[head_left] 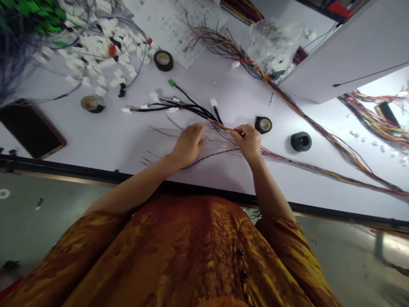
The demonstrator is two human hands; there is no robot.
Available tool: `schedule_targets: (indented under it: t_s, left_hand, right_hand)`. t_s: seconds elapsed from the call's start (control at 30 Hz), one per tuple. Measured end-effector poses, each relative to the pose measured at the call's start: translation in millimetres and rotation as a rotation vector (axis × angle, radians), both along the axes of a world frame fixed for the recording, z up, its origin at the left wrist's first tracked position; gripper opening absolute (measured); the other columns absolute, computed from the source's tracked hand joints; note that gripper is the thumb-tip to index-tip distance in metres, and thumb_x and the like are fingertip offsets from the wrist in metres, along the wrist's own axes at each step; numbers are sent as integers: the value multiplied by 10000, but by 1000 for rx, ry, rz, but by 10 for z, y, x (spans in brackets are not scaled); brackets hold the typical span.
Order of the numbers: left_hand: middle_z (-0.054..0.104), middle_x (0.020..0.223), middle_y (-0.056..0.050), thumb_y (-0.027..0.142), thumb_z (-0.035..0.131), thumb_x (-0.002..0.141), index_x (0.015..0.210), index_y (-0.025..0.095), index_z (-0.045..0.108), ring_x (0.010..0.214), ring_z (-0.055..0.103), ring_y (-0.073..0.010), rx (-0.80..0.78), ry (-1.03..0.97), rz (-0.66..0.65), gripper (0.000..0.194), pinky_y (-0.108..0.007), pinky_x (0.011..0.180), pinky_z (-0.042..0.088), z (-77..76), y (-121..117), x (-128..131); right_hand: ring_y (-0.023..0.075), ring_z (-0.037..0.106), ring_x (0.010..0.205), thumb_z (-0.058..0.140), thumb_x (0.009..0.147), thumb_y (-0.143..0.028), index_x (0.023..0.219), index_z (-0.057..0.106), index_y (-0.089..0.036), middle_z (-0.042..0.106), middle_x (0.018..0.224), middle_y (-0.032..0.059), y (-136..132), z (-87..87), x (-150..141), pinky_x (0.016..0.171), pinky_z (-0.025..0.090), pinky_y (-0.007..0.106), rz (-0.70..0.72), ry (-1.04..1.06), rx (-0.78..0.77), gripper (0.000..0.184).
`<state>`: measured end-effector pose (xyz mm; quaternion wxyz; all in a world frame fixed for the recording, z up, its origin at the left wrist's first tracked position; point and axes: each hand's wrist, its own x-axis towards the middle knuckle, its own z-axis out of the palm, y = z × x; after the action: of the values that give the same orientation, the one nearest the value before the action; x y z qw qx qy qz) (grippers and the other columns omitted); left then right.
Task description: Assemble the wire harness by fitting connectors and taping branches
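1. Two hands over the worktop, and the right hand has its grip pinching thin coloured wires!
2. Left hand is a blur just beside those wires; whether its grip is spread or pressed together, I cannot tell.
3. Black-sleeved branches lie on the worktop beyond the left hand, fanning out to white connectors and one green connector.
4. Close beside the right hand, a black tape roll.

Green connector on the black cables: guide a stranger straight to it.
On the white table, find the black cables beyond the left hand. One branch reaches farthest up the picture. At its tip sits the green connector; the neighbouring connectors are white.
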<state>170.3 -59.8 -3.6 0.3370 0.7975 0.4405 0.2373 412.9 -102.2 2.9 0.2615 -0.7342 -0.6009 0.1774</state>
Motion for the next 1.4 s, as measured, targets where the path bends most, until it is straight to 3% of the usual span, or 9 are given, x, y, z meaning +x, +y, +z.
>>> schedule_targets:
  t_s: [0.1, 0.3, 0.43, 0.67, 0.83, 1.0, 1.13, 1.23, 1.4]
  left_hand:
    - [474, 1544, -122, 233, 517, 957, 1299, 217, 617, 1460, 390, -350, 100, 223, -182, 356, -603, 1203, 251, -29, -344, -198]
    - [371, 1614, -76, 436, 489, 978, 1539, 260, 382, 1508, 306, -334, 187, 379, -161, 598, -585, 1230, 189, -166, -438, -824]
    - [359, 1622, -51, 472, 469, 980, 1538, 282, 382, 1523, 278, -319, 183, 392, -172, 596, -563, 1241, 175, -200, -366, -1038]
    - [361, 1620, -40, 495, 483, 977, 1540, 255, 392, 1521, 281, -309, 182, 434, -182, 618, -522, 1259, 152, -152, -359, -1080]
    - [359, 1617, -68, 563, 539, 934, 1565, 246, 353, 1525, 276, -304, 160, 501, -147, 731, -485, 1262, 166, -76, -304, -1235]
    - [348, 1617, -103, 635, 580, 881, 1567, 206, 346, 1521, 286, -305, 166, 472, -195, 843, -485, 1255, 208, -65, -225, -1381]
    - [512, 1515, -115, 552, 595, 909, 1385, 207, 591, 1441, 441, -280, 188, 282, -255, 588, -451, 1212, 322, -90, -24, -1597]
    - [713, 1248, -103, 476, 512, 973, 1058, 220, 735, 1191, 649, -239, 188, 117, -77, 350, -399, 1061, 479, -36, 335, -1862]
    - [683, 1151, -160, 376, 644, 853, 1085, 179, 706, 1115, 612, -341, 198, 267, 530, 310, -505, 1005, 453, 121, 1181, -2248]
  right_hand:
    - [175, 578, 757, 661, 827, -334, 830, 694, -201, 665, 849, 40, 85, -23, 25, 724, 449, 324, -57, -19, -44, 137]
    - [216, 591, 883, 686, 815, -267, 932, 688, -211, 649, 929, 61, -50, 59, -26, 840, 496, 388, 71, -49, 21, 130]
    - [201, 615, 978, 534, 957, -264, 1009, 686, -226, 647, 1024, 66, -167, 237, -367, 913, 504, 365, 294, 7, 97, 166]
    - [245, 610, 941, 496, 966, -166, 941, 665, -162, 625, 1107, 141, 128, 202, -1098, 764, 479, 356, 402, -304, -216, 171]
    - [289, 578, 932, 435, 966, -143, 898, 641, -165, 640, 1004, 163, 167, 24, -1499, 828, 480, 450, 634, -374, -3, 218]
    - [290, 573, 937, 478, 950, -199, 864, 627, -204, 654, 1020, 135, 246, -170, -1770, 866, 503, 509, 666, -219, 150, 172]
    - [305, 569, 1091, 532, 910, -189, 823, 612, -218, 653, 1188, 127, 436, -193, -1865, 955, 483, 523, 660, -10, 193, 122]
    - [302, 591, 1099, 568, 886, -194, 840, 630, -227, 670, 1154, 114, 557, -159, -1954, 991, 472, 528, 691, 45, 183, 83]
    - [276, 567, 1271, 494, 936, -205, 1089, 666, -268, 713, 1131, 70, 607, -147, -2005, 1143, 380, 543, 798, 151, 155, 238]
